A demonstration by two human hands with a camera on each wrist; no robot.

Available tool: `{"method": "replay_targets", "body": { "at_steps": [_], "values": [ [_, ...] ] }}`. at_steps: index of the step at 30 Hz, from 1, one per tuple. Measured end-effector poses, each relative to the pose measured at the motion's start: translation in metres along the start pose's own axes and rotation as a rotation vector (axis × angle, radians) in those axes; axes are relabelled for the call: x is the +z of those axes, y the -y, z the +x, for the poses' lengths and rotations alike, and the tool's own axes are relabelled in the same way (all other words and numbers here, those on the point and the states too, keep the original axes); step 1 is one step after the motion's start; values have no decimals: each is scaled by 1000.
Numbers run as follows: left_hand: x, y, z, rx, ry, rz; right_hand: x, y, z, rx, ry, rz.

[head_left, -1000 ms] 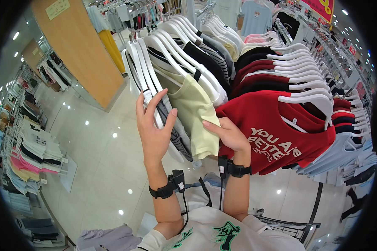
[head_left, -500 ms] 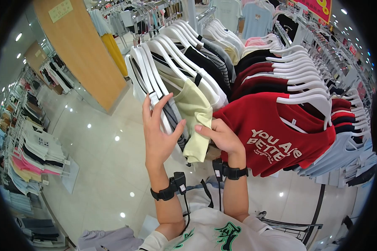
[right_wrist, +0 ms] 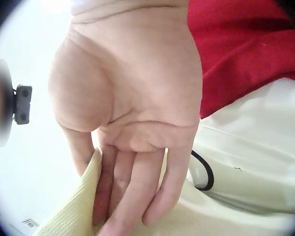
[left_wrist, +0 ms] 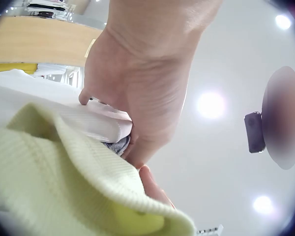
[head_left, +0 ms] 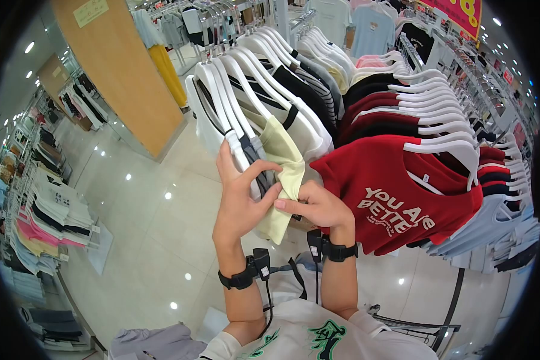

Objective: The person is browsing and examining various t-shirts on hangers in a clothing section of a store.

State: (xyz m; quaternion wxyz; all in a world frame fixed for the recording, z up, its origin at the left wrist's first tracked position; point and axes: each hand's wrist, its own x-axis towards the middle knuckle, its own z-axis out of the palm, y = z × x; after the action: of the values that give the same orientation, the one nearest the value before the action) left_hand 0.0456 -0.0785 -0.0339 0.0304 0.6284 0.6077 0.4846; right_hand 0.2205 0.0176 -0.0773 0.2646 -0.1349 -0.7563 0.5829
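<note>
- Right hand (head_left: 318, 207) pinches the sleeve of a pale yellow T-shirt (head_left: 285, 159), thumb and curled fingers closed on the fabric.
- Left hand (head_left: 240, 201), just to its left, wraps thumb and fingers round a white hanger (left_wrist: 96, 125), thumb tip against the same sleeve.
- The yellow T-shirt hangs just left of a red T-shirt (head_left: 396, 186). By the look of it, the sleeve is drawn out and the garment is not yet lifted off.

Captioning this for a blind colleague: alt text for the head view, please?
The right hand pinches the sleeve of a pale yellow T-shirt among crowded white hangers while the left hand grips the grey garment beside it; a red printed T-shirt hangs alongside.
</note>
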Motion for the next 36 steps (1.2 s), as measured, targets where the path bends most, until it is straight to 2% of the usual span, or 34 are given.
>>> {"method": "replay_targets", "body": {
  "at_steps": [2,8,10,13,25,36],
  "values": [
    [0,0,0,18,22,8,0,0,-1,32,34,14],
    [-1,-2,1,28,-21,4,-6,10,-2,148,-70,-11],
    [-1,0,-1,29,-11,1,-5,11,2,-28,-233,-95],
    [-1,3,-2,38,3,-11,-7,6,2,-39,-248,-55],
    [0,4,-1,37,30,-40,-10,2,-1,-84,-184,40],
    [-2,3,-1,40,46,-21,-14,-4,-5,-43,-139,102]
  ]
}}
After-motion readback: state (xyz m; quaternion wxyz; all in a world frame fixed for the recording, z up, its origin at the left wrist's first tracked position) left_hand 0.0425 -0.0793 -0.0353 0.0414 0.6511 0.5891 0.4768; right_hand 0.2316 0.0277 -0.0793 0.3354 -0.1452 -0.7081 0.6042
